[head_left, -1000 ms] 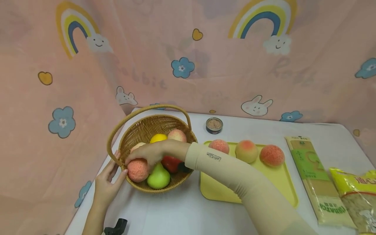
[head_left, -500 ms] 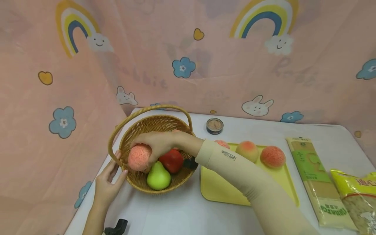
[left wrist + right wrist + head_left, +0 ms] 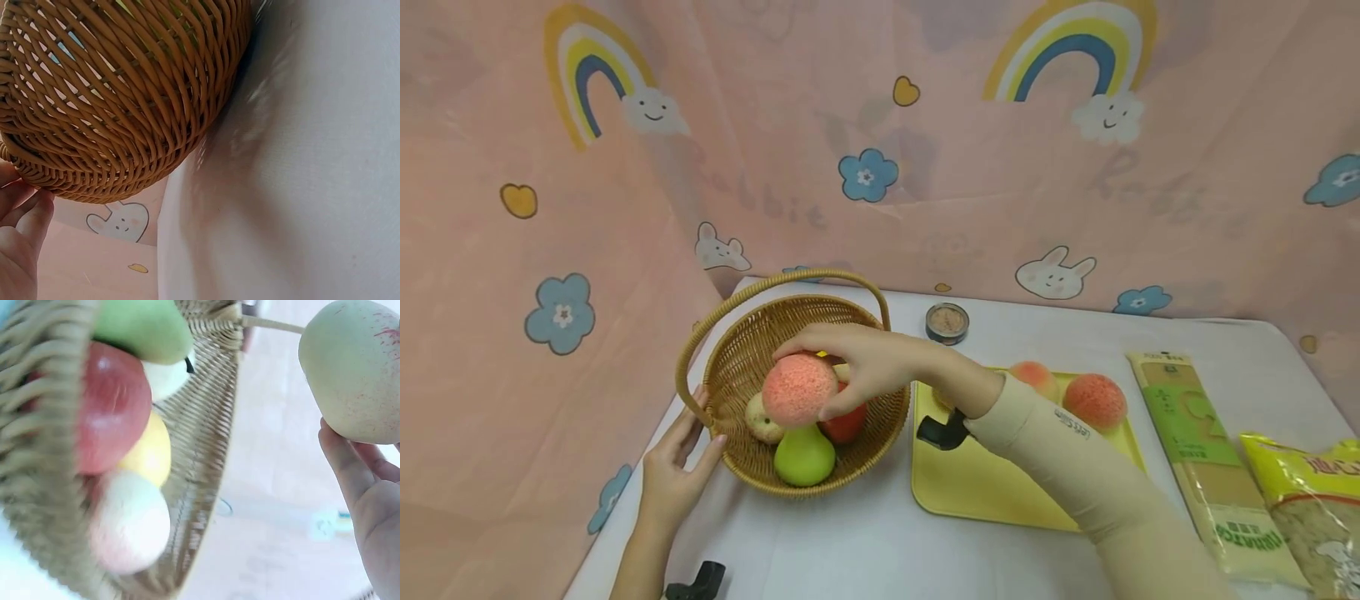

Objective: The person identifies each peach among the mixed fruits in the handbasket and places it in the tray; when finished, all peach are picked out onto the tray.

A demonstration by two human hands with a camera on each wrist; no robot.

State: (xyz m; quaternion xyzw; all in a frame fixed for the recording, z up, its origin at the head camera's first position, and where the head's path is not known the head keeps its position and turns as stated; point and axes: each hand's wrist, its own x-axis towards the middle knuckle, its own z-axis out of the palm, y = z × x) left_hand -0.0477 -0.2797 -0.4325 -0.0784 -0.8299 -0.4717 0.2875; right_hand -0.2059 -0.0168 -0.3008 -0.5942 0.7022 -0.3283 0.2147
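My right hand [image 3: 872, 362] grips a pink, speckled peach [image 3: 799, 390], thumb on one side and fingers on the other. In the right wrist view the peach [image 3: 353, 372] is apart from the basket's other fruit, its pale underside showing. At the left, my left hand [image 3: 677, 467] holds the rim of a wicker basket [image 3: 730, 367] beside the handle's foot, thumb in front. Inside the basket lie a green pear [image 3: 805, 457], a red apple [image 3: 847, 417] and a pale round fruit [image 3: 763, 419]. A yellow fruit [image 3: 150, 450] and another peach [image 3: 131, 522] show in the right wrist view.
Right of the basket is a yellow tray [image 3: 970, 487] bearing peaches [image 3: 1094, 401], partly hidden by my right forearm. An opened tin [image 3: 947, 322] stands behind it. Farther right lie a noodle packet [image 3: 1213, 467] and a yellow-topped bag [image 3: 1311, 500]. The basket's handle [image 3: 782, 279] arches up behind.
My right hand has lifted the peach from the basket's left side and carried it rightward, over the pear. The pale round fruit has come into sight. My left hand has stayed at the rim.
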